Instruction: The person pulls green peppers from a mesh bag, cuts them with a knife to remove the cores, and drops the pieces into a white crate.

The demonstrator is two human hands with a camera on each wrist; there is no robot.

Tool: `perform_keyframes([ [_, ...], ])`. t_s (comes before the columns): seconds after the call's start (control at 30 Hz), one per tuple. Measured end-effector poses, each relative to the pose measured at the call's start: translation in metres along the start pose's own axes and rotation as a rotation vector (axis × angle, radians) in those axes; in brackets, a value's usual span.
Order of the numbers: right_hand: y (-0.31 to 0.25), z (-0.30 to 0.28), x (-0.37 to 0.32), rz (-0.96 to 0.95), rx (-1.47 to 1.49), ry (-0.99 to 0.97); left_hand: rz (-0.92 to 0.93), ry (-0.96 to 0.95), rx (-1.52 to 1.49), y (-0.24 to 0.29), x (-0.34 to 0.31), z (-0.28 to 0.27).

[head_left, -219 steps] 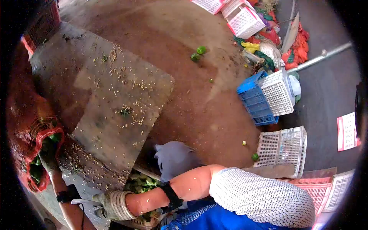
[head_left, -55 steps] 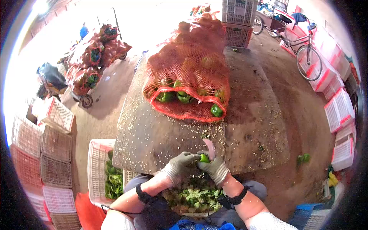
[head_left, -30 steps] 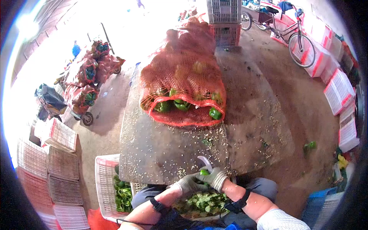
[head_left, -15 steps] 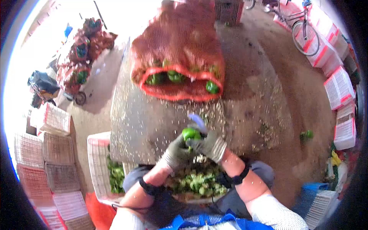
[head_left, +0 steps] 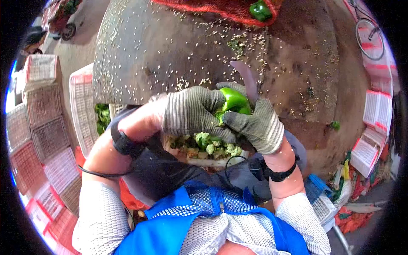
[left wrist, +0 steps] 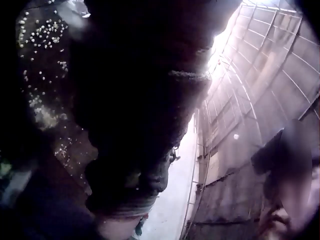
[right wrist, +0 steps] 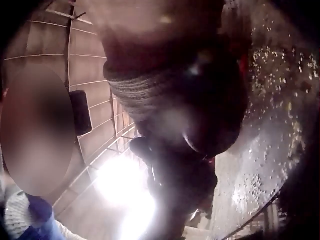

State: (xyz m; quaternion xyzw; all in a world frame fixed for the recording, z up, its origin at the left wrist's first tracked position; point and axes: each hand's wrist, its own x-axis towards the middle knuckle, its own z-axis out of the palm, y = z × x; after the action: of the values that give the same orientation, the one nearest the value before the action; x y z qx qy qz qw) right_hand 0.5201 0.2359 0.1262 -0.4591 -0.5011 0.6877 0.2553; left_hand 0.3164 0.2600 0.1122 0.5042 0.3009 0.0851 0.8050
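Observation:
Both my hands wear grey-green knit gloves and meet above my lap in the head view. My left hand [head_left: 193,111] grips a green bell pepper [head_left: 236,102], its fingers curled about the near side. In my right hand [head_left: 258,126] is a knife; its curved blade [head_left: 247,80] points up and away, and the handle is hidden in the glove. The right thumb lies against the pepper. In the wrist views, the left glove [left wrist: 140,115] and right glove [right wrist: 185,110] are dark silhouettes, with pepper and knife indistinct.
A board [head_left: 170,46] scattered with pale seeds lies ahead, with a red mesh sack [head_left: 212,13] and another pepper [head_left: 260,10] at its far side. Under my hands sits a container of pepper cores [head_left: 212,144]. A white crate [head_left: 80,110] of green trimmings stands left.
The head view has tilted down, so the sack slides toward the top edge. My hands were apart from the sack with a pepper and knife before; the pepper now sits between both gloves.

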Motion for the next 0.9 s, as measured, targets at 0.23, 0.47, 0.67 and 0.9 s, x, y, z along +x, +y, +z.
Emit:
perform_keyframes([
  [0.23, -0.008, 0.010, -0.010, 0.158, 0.165, -0.022, -0.207, -0.231, -0.372, 0.013, -0.019, -0.003],
  [0.47, 0.001, 0.005, 0.001, 0.129, 0.158, 0.008, -0.045, -0.327, -0.511, -0.011, -0.025, -0.005],
  [0.67, 0.017, -0.016, 0.009, 0.132, 0.377, 0.086, -0.450, -0.405, 0.049, 0.010, -0.028, 0.001],
  [0.9, 0.019, -0.023, 0.004, 0.043, 0.378, 0.174, -0.237, 0.225, -0.281, -0.034, -0.029, 0.003],
])
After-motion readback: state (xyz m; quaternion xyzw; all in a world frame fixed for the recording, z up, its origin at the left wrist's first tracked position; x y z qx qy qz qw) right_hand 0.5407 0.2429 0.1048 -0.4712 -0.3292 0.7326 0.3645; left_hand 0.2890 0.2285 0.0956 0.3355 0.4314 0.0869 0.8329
